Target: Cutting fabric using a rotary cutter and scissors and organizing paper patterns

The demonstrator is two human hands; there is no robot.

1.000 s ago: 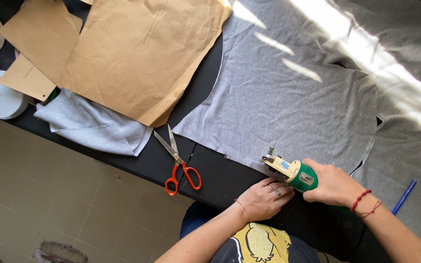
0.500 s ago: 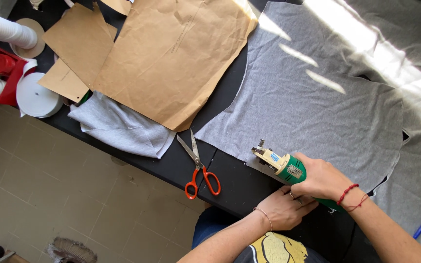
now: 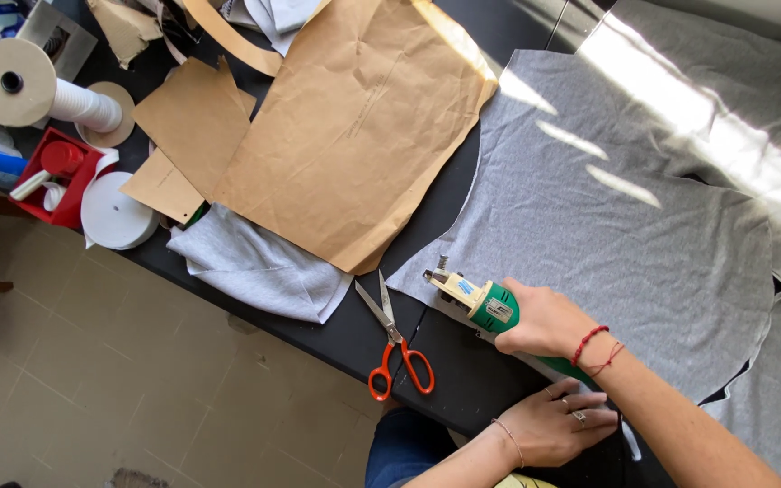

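The right hand (image 3: 542,318) is wrapped tight around the green body of a handheld electric fabric cutter (image 3: 474,300), whose cream-coloured head sits at the lower left corner of the grey knit fabric (image 3: 607,226), right on the cut edge where cloth meets bare black worktop (image 3: 458,380). Red thread bracelets circle that wrist. The left hand (image 3: 560,423) lies flat, fingers together and extended, pressed on the worktop close to the near edge, just behind the cutter and beside the fabric's lower border; a ring shows on one finger.

The grey fabric spreads wide to the right and away, its left edge curving inward past a large sheet of brown pattern paper (image 3: 354,126), which overlaps it at the upper corner. Orange-handled scissors (image 3: 395,348) lie shut on the dark strip left of the cutter head, near but not touching it, blades pointing away from the person. Left of them a crumpled grey cloth piece (image 3: 255,267) hangs slightly over the worktop's near edge. Smaller brown paper pieces (image 3: 196,122), a white tape roll (image 3: 117,212), a red tray (image 3: 70,176) and a white thread cone (image 3: 33,90) crowd the far left corner. Open black surface remains only in the narrow band between scissors, cutter and the near edge.
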